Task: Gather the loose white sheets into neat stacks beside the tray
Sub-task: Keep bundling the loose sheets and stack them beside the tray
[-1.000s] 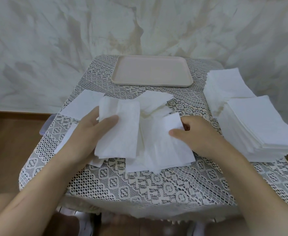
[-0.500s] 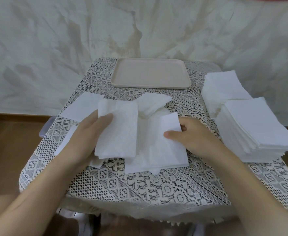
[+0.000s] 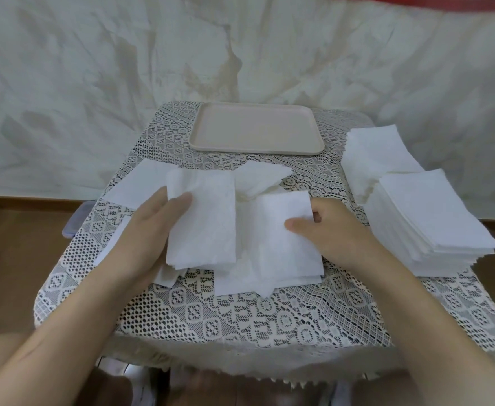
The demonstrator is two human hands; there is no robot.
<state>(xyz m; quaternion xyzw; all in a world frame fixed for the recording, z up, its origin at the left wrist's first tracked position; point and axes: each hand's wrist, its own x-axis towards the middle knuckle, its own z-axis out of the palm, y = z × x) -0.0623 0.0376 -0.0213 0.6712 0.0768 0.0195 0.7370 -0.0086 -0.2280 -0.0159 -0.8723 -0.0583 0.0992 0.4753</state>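
Note:
Loose white sheets (image 3: 249, 268) lie in a messy overlapping heap in the middle of the lace-covered table (image 3: 240, 320). My left hand (image 3: 155, 230) grips a small bundle of white sheets (image 3: 208, 221) by its left edge, thumb on top. My right hand (image 3: 331, 232) pinches one white sheet (image 3: 284, 227) from the heap at its right edge. The empty beige tray (image 3: 256, 128) sits at the far middle of the table. Two tall neat stacks stand at the right: a far stack (image 3: 378, 153) and a near stack (image 3: 433, 221).
More single sheets lie at the left of the heap, one at the far left (image 3: 134, 186). A pale plastic box corner (image 3: 76, 218) shows under the table's left edge. A cloth-draped wall stands behind the table, with wooden floor on both sides.
My right hand has drawn its sheet a little leftward toward the bundle in my left hand. The left hand and its bundle have barely moved.

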